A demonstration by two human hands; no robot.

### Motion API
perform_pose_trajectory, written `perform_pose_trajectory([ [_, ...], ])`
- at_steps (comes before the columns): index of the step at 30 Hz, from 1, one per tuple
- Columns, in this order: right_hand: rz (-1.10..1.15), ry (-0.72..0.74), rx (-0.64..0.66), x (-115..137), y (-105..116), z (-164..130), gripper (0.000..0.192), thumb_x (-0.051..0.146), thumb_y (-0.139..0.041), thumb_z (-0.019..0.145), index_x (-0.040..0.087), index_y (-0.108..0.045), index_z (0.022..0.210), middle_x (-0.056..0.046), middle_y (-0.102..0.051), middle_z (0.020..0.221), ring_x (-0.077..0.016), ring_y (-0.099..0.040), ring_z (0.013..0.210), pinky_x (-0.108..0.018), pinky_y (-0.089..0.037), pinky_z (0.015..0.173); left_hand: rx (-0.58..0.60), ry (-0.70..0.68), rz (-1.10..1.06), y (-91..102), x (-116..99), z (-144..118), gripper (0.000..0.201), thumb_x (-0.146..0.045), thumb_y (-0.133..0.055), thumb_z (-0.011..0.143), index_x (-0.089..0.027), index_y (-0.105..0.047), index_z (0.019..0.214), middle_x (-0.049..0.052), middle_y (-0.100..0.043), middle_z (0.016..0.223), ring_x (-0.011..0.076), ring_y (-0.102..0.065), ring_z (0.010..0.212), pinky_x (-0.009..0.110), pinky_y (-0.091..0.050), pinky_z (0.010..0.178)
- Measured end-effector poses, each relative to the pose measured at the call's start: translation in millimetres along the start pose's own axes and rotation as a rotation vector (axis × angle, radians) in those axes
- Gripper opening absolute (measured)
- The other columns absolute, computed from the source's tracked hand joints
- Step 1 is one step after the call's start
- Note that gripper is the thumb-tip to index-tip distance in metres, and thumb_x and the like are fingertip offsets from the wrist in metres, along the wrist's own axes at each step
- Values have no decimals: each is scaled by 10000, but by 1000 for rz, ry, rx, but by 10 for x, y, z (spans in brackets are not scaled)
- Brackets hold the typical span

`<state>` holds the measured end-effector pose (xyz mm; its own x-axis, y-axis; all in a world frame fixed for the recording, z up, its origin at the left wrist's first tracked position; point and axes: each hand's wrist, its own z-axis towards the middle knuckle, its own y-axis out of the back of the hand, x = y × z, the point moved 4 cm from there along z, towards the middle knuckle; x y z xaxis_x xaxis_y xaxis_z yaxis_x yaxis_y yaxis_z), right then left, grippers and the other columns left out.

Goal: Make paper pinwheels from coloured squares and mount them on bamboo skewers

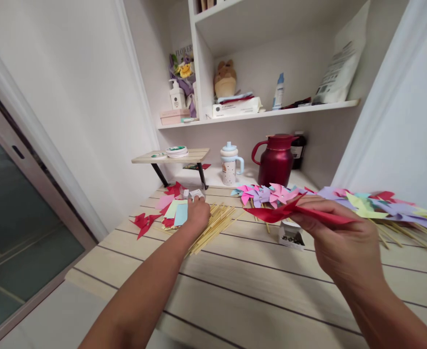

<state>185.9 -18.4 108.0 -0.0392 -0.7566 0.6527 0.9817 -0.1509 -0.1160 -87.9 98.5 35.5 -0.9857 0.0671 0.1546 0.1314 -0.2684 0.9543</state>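
My right hand (347,242) pinches a red paper pinwheel (271,212) between thumb and fingers, raised above the table and seen nearly edge-on. Stretched forward, my left hand (199,213) has its fingers drawn together at a small clear container (195,194); the fingertips are partly hidden, and what they grip cannot be made out. Beside that hand lies a loose pile of thin wooden sticks (213,228). Left of it are pastel paper sheets (180,214) and a folded red paper piece (144,223). A small white box (291,236) of metal bits stands below the red pinwheel.
Finished pinwheels on sticks (391,208) lie along the right and back. Behind them stand a red jug (276,159), a light blue-lidded cup (229,165) and a dark bottle (298,148). A small raised stand (195,155) is at the back left, beneath shelves (257,115).
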Motion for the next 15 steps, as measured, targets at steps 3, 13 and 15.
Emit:
perform_pose_trajectory([
  [3, 3, 6, -18, 28, -5, 19, 70, 255, -789, 766, 307, -746, 747, 16, -713, 808, -220, -649, 811, -423, -531, 825, -4, 27, 0, -51, -29, 7, 304, -332, -655, 901, -137, -668, 1133, 136, -646, 1206, 294, -583, 1149, 508, -482, 974],
  [13, -24, -65, 13, -100, 66, 22, 121, 239, -795, 766, 321, -770, 851, 14, -734, 918, -220, -664, 886, -394, -543, 818, -78, 108, -116, 60, -111, -96, 250, -61, -542, 788, -165, -767, 817, 174, -745, 926, 338, -582, 1053, 548, -296, 999],
  [15, -19, -83, -3, -120, 89, 33, 127, 248, -799, 764, 323, -773, 863, 22, -740, 908, -210, -669, 889, -382, -546, 832, -99, 129, -162, 79, -103, -104, 269, -40, -522, 778, -155, -764, 773, 181, -742, 872, 340, -598, 1024, 557, -277, 1004],
])
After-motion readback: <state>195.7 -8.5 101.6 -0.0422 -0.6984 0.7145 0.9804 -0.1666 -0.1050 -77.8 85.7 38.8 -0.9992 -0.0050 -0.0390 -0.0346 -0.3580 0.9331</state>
